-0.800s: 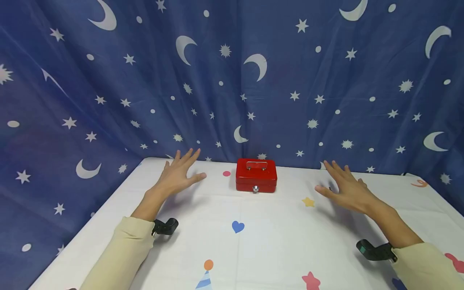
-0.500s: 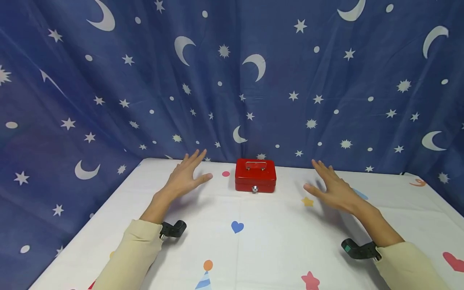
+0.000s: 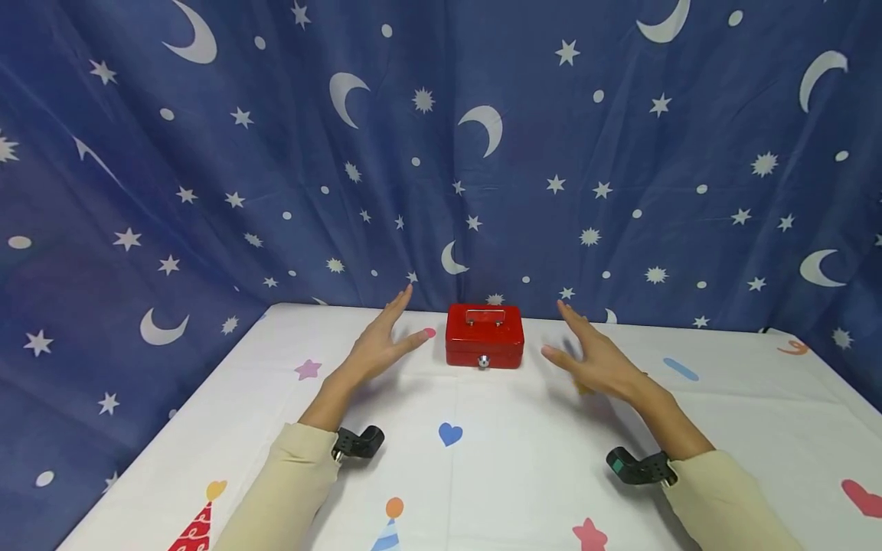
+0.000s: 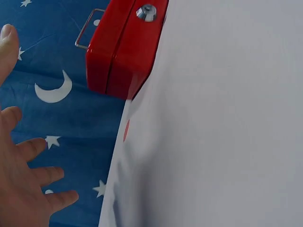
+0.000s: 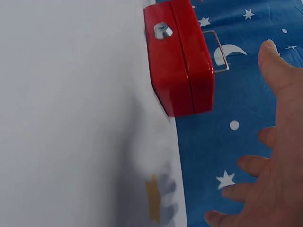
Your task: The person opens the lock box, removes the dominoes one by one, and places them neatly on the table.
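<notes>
A red metal cash box (image 3: 485, 337) stands near the back of the table, lid down. Its wire handle (image 3: 485, 314) is raised on top, and a silver lock (image 3: 484, 361) sits in the front face. To the left of the box, my left hand (image 3: 375, 348) hovers over the cloth with fingers spread and thumb toward the box. My right hand (image 3: 598, 360) mirrors it on the other side, fingers extended, thumb pointing at the box. Both wrist views show the box apart from each hand, with nothing held in either.
A white tablecloth (image 3: 510, 444) printed with colourful shapes covers the table. Behind it hangs a blue curtain (image 3: 413, 153) with moons and stars, close against the table's back edge. Each wrist wears a black camera mount, such as the left mount (image 3: 358, 442).
Both hands have moved inward from the sides toward the cash box, the right one further. The box stays in its place on the cloth.
</notes>
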{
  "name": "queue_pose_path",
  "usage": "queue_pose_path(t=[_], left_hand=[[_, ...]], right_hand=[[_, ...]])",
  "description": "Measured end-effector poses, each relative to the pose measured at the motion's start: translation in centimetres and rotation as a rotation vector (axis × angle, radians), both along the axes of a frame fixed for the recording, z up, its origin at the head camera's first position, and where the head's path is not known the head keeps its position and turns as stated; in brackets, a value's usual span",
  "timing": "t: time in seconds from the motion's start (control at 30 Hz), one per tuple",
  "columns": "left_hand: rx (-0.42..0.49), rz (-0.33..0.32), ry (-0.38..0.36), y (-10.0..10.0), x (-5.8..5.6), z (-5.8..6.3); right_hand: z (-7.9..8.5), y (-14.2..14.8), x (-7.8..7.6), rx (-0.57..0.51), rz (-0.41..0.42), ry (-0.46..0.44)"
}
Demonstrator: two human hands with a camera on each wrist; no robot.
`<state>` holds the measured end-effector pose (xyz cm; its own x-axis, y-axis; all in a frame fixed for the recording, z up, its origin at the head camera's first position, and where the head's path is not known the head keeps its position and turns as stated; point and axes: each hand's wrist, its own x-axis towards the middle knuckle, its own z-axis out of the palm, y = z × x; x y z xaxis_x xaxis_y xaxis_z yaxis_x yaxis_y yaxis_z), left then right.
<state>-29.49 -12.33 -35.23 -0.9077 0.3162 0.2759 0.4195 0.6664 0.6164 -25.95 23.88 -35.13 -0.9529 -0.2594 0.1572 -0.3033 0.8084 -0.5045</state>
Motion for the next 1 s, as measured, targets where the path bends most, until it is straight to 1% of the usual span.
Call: queue_pose_path(t=[0.07,0.2,0.27,0.37,0.47,0.53,0.7,0.77,0.87,0.93,1.0], left_hand=[[0.024,-0.008,-0.008,0.4,-0.2,-0.3],[0.104,-0.035,-0.011,1.3,-0.6,-1.0],[0.135,-0.044,-0.035,1.8,-0.7,-1.1],[0.17,-0.048,-0.091,2.6,-0.7,-1.4],[0.209,-0.047,-0.126,3.3,-0.8,-1.8],[0.229,-0.049,-0.124,3.7,-0.8,-2.1],[0.198,-0.048,-0.085,4.7,-0.8,-3.1],[0.206,-0.046,-0.087,5.1,-0.8,-3.5],[0.283,-0.05,-0.114,5.6,-0.8,-3.9],[0.338,-0.055,-0.134,5.8,-0.8,-4.0],[0.376,-0.056,-0.145,5.9,-0.9,-4.0]], right_hand=[[-0.2,-0.5,-0.2,-0.026,0.007,-0.006],[-0.5,-1.4,-0.7,-0.081,0.002,-0.029],[-0.7,-1.9,-0.9,-0.104,-0.006,-0.043],[-1.1,-2.5,-1.3,-0.133,-0.011,-0.056],[-1.5,-3.0,-1.7,-0.167,0.0,-0.059],[-1.7,-3.4,-1.9,-0.2,0.006,-0.06],[-2.6,-4.3,-2.3,-0.294,0.033,-0.086],[-3.1,-4.7,-2.4,-0.325,0.052,-0.091],[-3.6,-5.2,-2.5,-0.366,0.079,-0.08],[-3.7,-5.4,-2.5,-0.383,0.079,-0.066],[-3.7,-5.5,-2.5,-0.399,0.083,-0.051]])
